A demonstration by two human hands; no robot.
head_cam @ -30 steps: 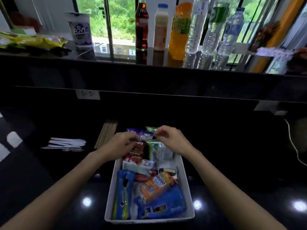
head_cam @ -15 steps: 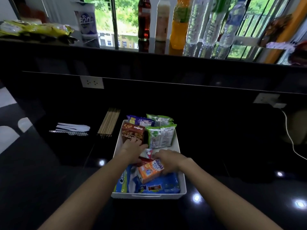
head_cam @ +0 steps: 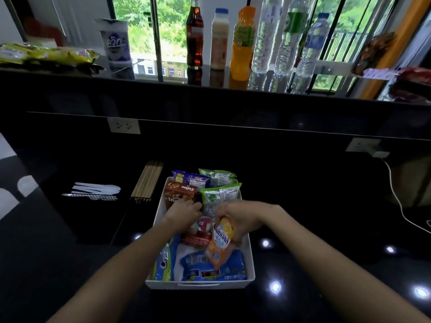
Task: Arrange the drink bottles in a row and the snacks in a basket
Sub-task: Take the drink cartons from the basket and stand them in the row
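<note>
A white basket (head_cam: 249, 250) full of snack packs sits on the black counter in front of me. My right hand (head_cam: 240, 216) grips an orange snack pack (head_cam: 220, 243) and tilts it up above a blue pack (head_cam: 214, 268). My left hand (head_cam: 184, 212) reaches among the snacks by the brown Collon box (head_cam: 180, 192), fingers curled; what it holds is hidden. Green packs (head_cam: 220, 194) stand at the basket's far end. Several drink bottles stand in a row on the upper ledge, from a cola bottle (head_cam: 195, 36) to an orange juice bottle (head_cam: 242, 43) and clear water bottles (head_cam: 265, 36).
Bamboo skewers (head_cam: 147, 180) and white plastic cutlery (head_cam: 95, 190) lie left of the basket. On the ledge at left are a yellow bag (head_cam: 46, 55) and a white cup stack (head_cam: 115, 43). A white cable (head_cam: 401, 206) runs down from a wall socket at right.
Both hands moved from the basket's far end toward its middle. My right hand has taken hold of the orange pack and lifted it upright. The left hand shifted next to the brown box.
</note>
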